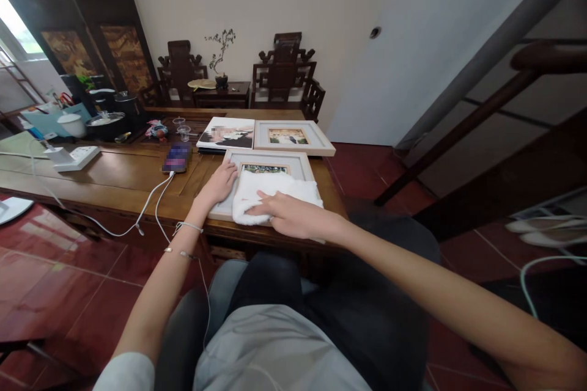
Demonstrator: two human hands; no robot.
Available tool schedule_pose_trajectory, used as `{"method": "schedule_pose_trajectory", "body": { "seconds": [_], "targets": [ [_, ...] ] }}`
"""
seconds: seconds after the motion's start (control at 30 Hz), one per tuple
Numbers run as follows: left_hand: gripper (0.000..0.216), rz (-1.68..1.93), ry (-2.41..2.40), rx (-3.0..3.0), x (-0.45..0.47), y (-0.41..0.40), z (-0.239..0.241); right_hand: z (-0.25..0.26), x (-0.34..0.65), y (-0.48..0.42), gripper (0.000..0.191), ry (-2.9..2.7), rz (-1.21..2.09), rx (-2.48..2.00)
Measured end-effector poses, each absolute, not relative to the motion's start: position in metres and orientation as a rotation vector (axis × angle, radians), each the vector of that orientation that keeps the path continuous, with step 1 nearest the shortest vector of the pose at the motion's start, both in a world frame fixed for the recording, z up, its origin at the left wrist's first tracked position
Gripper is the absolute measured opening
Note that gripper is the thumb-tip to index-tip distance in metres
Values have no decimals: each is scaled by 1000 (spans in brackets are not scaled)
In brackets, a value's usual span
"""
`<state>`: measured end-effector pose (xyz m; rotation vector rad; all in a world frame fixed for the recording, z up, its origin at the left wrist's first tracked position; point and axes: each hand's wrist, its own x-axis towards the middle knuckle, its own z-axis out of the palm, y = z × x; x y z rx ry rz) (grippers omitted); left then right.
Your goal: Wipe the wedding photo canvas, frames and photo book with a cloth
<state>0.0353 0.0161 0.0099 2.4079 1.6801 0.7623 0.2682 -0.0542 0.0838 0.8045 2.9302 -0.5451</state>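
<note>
A pale picture frame [293,162] lies flat at the near edge of the wooden table [114,177]. A folded white cloth [266,190] covers its lower half. My right hand [288,215] rests flat on the cloth, fingers stretched out and pressing it onto the frame. My left hand [220,184] lies on the frame's left edge, fingers curled over it and steadying it. A second framed picture [293,137] and an unframed photo print [226,133] lie just behind.
A phone [177,157] on a white charging cable lies left of the frame. A white power strip [77,157], bowls, a pot and small cups crowd the table's far left. Carved chairs and a side table stand by the wall. A stair railing rises at right.
</note>
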Motion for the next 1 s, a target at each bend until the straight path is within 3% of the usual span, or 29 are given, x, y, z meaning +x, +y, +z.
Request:
{"method": "schedule_pose_trajectory", "body": {
  "seconds": [0.2,0.43,0.7,0.87,1.0],
  "targets": [
    [49,847,1660,2322,36,14,11,56,228,-1,68,2993,-257,1108],
    [52,969,1615,2284,37,13,13,58,196,46,60,2954,11,1277],
    [62,1001,1630,2133,39,10,15,72,221,-6,66,2948,-271,918],
    [54,922,1634,2239,38,11,15,86,255,-37,71,2887,-374,785],
    [53,839,1692,2313,38,13,11,95,289,-40,62,2865,-305,851]
  ]
}}
